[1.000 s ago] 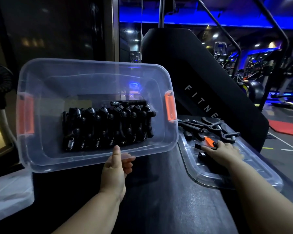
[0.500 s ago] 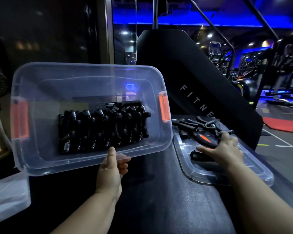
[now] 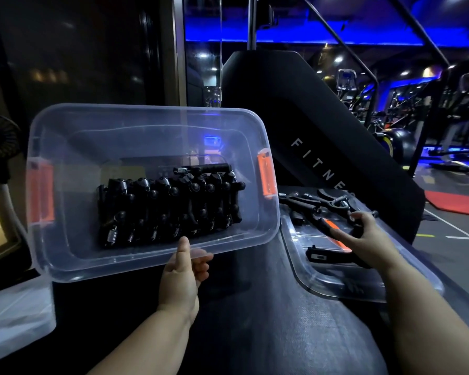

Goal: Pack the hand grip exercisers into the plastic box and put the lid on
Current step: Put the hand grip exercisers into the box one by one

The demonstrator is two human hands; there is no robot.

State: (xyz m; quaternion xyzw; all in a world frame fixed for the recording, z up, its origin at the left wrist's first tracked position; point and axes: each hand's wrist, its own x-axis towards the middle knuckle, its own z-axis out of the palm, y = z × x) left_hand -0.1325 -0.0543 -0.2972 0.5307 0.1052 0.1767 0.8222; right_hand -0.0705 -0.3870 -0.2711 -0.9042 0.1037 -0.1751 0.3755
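Note:
My left hand point(image 3: 185, 274) grips the near rim of a clear plastic box point(image 3: 73, 147) with orange latches, tilted so its opening faces me. Several black hand grip exercisers point(image 3: 168, 209) are lined up inside it. To the right, the clear lid point(image 3: 336, 285) lies flat on the dark treadmill belt. A few loose black exercisers point(image 3: 306, 203) lie on the lid. My right hand point(image 3: 366, 236) curls its fingers round one exerciser with an orange part point(image 3: 333, 227) on the lid.
A black treadmill console marked FITNE point(image 3: 317, 136) rises behind the lid. A white bag point(image 3: 14, 318) sits at lower left, a black fan point(image 3: 0, 142) at far left. Gym machines stand in blue light at the right.
My right hand has moved from the lid's middle to the exerciser with the orange part and curled round it. The box has stayed tilted in my left hand.

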